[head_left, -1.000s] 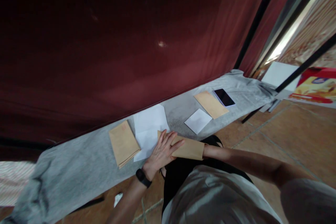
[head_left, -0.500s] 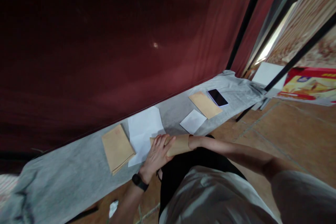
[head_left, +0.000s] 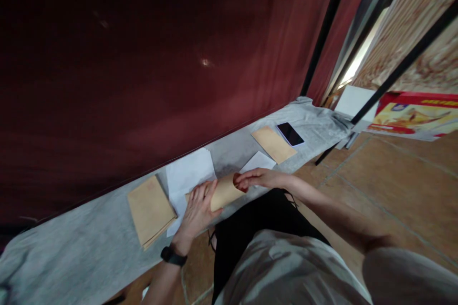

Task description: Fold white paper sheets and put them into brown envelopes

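A brown paper envelope (head_left: 227, 194) is bowed into a tube above the grey cloth, its mouth gaping toward the right. My left hand (head_left: 198, 206), with a black watch on the wrist, grips its left end, thumb on the near side and fingers over the top. At the mouth is my right hand (head_left: 263, 178), fingers stretched out, the fingertips just within the opening. Whether they touch anything inside is hidden. White paper sheets (head_left: 189, 167) lie beneath and behind my left hand. A folded white paper (head_left: 259, 159) sits just beyond my right hand.
On the cloth-covered bench (head_left: 89, 228), a stack of brown envelopes (head_left: 150, 209) lies at left. Another brown envelope (head_left: 275, 144) and a phone (head_left: 290, 134) lie at right. A dark red panel (head_left: 161, 81) rises behind the bench. A red-and-yellow box (head_left: 415, 115) stands far right.
My right hand has drawn back rightward out of the envelope to its mouth, where the fingers now show. My left hand still holds the envelope. The view has shifted slightly.
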Action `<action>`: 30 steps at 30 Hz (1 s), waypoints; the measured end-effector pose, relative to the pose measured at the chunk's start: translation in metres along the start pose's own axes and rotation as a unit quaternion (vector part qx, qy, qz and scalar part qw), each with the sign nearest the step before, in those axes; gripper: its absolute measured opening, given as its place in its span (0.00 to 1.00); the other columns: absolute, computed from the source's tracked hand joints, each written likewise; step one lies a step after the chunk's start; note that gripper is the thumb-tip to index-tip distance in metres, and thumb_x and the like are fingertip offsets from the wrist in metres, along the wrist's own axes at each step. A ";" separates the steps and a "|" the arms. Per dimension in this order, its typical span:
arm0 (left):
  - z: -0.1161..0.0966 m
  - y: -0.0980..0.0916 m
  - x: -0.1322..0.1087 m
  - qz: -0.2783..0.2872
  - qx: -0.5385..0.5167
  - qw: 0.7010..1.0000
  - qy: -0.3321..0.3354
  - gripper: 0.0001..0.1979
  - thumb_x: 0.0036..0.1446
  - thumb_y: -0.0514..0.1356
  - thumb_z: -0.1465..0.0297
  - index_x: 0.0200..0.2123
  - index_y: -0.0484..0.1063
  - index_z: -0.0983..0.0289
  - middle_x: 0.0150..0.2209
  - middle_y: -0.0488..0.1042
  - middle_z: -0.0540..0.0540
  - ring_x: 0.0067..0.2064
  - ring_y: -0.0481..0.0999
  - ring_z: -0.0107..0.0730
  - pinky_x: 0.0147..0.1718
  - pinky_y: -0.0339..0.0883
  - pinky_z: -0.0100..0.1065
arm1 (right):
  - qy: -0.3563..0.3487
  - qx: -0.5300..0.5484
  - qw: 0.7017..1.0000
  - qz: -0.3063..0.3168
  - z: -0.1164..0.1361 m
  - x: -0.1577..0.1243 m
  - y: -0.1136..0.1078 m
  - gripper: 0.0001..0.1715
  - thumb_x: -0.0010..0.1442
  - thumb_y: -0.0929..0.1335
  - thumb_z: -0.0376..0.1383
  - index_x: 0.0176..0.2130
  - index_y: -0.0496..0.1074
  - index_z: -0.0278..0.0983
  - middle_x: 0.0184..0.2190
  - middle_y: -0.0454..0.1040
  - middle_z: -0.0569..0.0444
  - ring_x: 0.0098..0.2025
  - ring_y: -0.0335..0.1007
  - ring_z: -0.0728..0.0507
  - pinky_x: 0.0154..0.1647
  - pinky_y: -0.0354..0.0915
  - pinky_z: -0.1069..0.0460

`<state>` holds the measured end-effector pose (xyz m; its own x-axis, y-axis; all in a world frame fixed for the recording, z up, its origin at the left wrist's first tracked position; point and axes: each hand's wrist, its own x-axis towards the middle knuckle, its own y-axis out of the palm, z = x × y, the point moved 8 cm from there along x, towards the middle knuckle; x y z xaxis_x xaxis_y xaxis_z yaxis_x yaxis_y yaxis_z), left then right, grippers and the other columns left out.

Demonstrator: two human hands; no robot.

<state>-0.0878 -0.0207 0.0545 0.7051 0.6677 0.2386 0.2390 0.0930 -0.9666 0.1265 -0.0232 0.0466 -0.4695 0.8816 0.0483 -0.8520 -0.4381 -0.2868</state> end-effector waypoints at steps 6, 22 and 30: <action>0.016 0.019 -0.003 0.016 -0.002 0.999 -0.039 0.53 0.54 0.67 0.58 0.73 0.38 0.58 0.61 0.66 0.63 0.61 0.67 0.55 0.58 0.62 0.51 | 0.209 -0.347 0.879 -0.250 -0.066 -0.016 -0.090 0.23 0.66 0.66 0.36 0.59 0.69 0.33 0.53 0.74 0.40 0.50 0.73 0.40 0.52 0.67 0.48; 0.023 0.033 -0.004 0.042 -0.020 0.997 -0.069 0.53 0.53 0.66 0.61 0.73 0.36 0.58 0.61 0.66 0.63 0.63 0.65 0.55 0.58 0.62 0.53 | 0.274 -0.398 0.834 -0.266 -0.095 -0.007 -0.092 0.32 0.52 0.75 0.33 0.55 0.67 0.30 0.53 0.69 0.33 0.55 0.63 0.31 0.55 0.61 0.42; 0.025 0.037 -0.004 0.058 -0.027 0.995 -0.075 0.55 0.52 0.67 0.61 0.73 0.34 0.58 0.61 0.65 0.63 0.63 0.65 0.55 0.59 0.61 0.53 | 0.180 -0.222 0.893 -0.348 -0.099 -0.036 -0.100 0.06 0.57 0.65 0.31 0.37 0.70 0.37 0.36 0.71 0.50 0.38 0.68 0.42 0.43 0.65 0.48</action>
<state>-0.0983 -0.0016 0.0159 0.6229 0.7751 0.1058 0.2011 -0.0279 -0.9792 0.2512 0.0065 -0.0213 0.3106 0.9475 0.0760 -0.6947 0.2808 -0.6622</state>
